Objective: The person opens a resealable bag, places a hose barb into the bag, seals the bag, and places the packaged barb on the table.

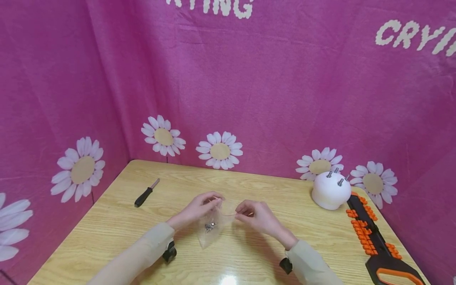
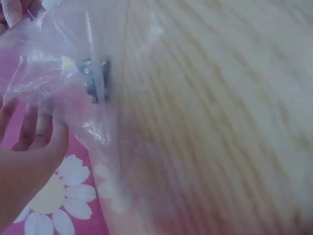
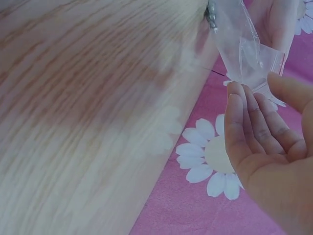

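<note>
A clear zip bag (image 1: 206, 240) with a red line along its mouth hangs between my two hands over the table. Small metal screws or similar hardware (image 1: 210, 227) are bunched inside it, dark and blurred in the left wrist view. My left hand (image 1: 199, 209) pinches the bag near its top, thumb against fingers. With thumb and fingertips, my right hand (image 1: 261, 217) grips the mouth's edge at the opposite side, the red strip stretched toward it. In the right wrist view, a corner of the bag (image 3: 244, 54) reaches between that thumb and the fingers.
A black-handled screwdriver (image 1: 144, 196) lies at the left of the wooden table (image 1: 185, 178). At the back right stands a white rounded object (image 1: 330, 192) with several metal posts on top. A black and orange rack-like tool (image 1: 374, 237) lies along the right edge. Pink cloth (image 1: 249, 99) hangs behind.
</note>
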`<action>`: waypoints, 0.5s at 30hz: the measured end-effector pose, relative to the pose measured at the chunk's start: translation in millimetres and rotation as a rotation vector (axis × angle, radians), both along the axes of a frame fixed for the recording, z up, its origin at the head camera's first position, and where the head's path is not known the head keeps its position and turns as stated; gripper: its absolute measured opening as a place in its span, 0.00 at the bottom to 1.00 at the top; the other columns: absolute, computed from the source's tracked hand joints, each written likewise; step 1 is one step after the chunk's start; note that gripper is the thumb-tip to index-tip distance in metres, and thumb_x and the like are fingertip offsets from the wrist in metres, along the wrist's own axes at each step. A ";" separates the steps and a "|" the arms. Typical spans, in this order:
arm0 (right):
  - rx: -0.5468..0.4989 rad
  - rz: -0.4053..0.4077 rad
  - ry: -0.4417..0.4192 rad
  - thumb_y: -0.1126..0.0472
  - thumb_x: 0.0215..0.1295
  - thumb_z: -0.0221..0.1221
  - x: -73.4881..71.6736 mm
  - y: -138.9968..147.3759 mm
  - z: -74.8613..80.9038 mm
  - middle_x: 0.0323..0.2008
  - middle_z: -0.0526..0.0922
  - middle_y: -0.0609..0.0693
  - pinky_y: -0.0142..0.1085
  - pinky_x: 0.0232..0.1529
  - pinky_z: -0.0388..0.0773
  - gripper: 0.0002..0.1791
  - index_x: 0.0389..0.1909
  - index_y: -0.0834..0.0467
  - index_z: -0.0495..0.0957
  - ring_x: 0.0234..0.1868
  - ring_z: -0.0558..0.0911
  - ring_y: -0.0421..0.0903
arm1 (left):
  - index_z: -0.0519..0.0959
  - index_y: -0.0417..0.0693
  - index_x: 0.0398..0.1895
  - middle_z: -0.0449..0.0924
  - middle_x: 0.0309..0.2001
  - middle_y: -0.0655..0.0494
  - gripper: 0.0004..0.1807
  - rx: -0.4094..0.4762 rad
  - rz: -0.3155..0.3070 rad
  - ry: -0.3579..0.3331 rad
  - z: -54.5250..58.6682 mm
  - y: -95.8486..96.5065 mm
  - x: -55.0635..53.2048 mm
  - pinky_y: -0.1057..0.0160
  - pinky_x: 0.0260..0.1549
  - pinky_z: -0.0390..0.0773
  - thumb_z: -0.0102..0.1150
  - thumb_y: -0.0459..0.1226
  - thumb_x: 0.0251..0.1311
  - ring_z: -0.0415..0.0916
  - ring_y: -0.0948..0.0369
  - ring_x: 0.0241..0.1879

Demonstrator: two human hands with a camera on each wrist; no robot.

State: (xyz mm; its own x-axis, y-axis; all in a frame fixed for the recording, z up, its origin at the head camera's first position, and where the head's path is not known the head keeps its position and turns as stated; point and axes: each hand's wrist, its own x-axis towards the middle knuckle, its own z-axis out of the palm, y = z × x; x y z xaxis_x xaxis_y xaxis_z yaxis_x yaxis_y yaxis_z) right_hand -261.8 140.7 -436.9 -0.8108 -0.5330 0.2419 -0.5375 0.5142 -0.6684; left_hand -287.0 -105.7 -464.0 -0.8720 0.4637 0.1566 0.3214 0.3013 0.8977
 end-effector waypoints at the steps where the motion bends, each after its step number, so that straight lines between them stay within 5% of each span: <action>1: 0.002 0.000 0.004 0.61 0.64 0.65 0.0 0.2 0.7 0.34 0.88 0.52 0.28 0.37 0.81 0.08 0.38 0.62 0.83 0.34 0.85 0.38 | 0.78 0.44 0.56 0.81 0.54 0.43 0.16 0.003 0.016 0.014 1.0 0.7 0.1 0.68 0.47 0.78 0.50 0.42 0.74 0.77 0.62 0.45; 7: 0.005 0.016 0.020 0.61 0.65 0.64 0.4 1.2 6.4 0.35 0.88 0.52 0.28 0.38 0.82 0.07 0.39 0.61 0.83 0.35 0.85 0.40 | 0.80 0.43 0.54 0.84 0.52 0.47 0.16 0.020 0.073 0.038 7.3 4.5 1.9 0.66 0.51 0.76 0.56 0.42 0.70 0.78 0.58 0.52; 15: -0.014 0.031 0.015 0.62 0.65 0.64 0.1 3.7 10.1 0.36 0.89 0.53 0.28 0.38 0.82 0.09 0.41 0.63 0.82 0.37 0.86 0.41 | 0.83 0.42 0.48 0.86 0.44 0.51 0.14 0.017 0.104 0.051 14.2 3.2 2.3 0.68 0.45 0.77 0.61 0.42 0.66 0.78 0.65 0.43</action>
